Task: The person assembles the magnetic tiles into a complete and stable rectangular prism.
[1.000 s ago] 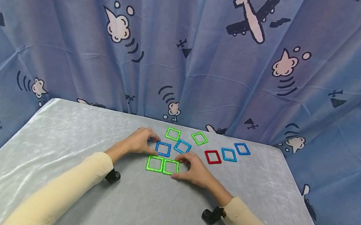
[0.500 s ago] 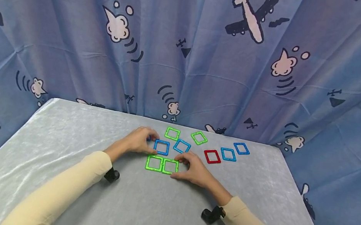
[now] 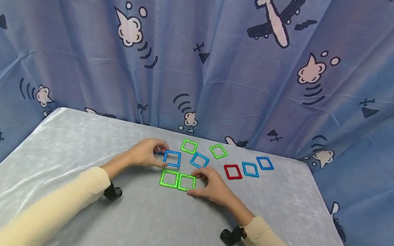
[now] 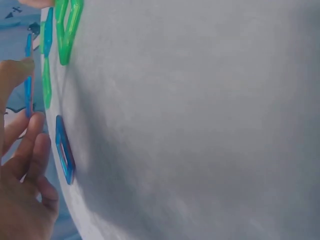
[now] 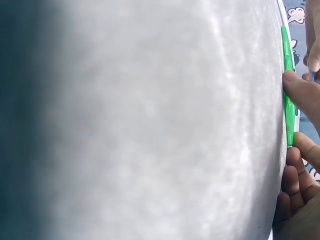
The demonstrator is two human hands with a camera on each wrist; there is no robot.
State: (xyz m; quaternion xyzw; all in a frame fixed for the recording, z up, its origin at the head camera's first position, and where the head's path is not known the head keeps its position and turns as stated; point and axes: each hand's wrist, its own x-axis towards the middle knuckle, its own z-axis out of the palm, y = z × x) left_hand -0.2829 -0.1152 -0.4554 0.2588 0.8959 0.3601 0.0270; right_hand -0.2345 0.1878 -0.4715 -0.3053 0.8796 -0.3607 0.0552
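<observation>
In the head view my left hand (image 3: 146,152) pinches a blue square magnetic tile (image 3: 179,160) by its left side, thumb at the near corner. The left wrist view has this blue tile (image 4: 28,95) raised off the table. Another blue tile (image 4: 65,152) lies flat below that hand; the head view mostly hides it behind the fingers. My right hand (image 3: 213,187) grips the right one of two green square tiles (image 3: 178,180) that lie edge to edge on the table. Thumb and index finger touch the green tile (image 5: 288,112) in the right wrist view.
Behind the hands lie two green tiles, one square (image 3: 190,141) and one turned (image 3: 213,153), and a light blue tile (image 3: 202,156). Farther right are a red tile (image 3: 234,178) and two blue tiles (image 3: 250,163). A patterned curtain (image 3: 218,79) hangs beyond the table's back edge.
The left hand has drawn the blue square tile a little to the left, away from the light blue one. My right hand and the two green tiles have stayed in place.
</observation>
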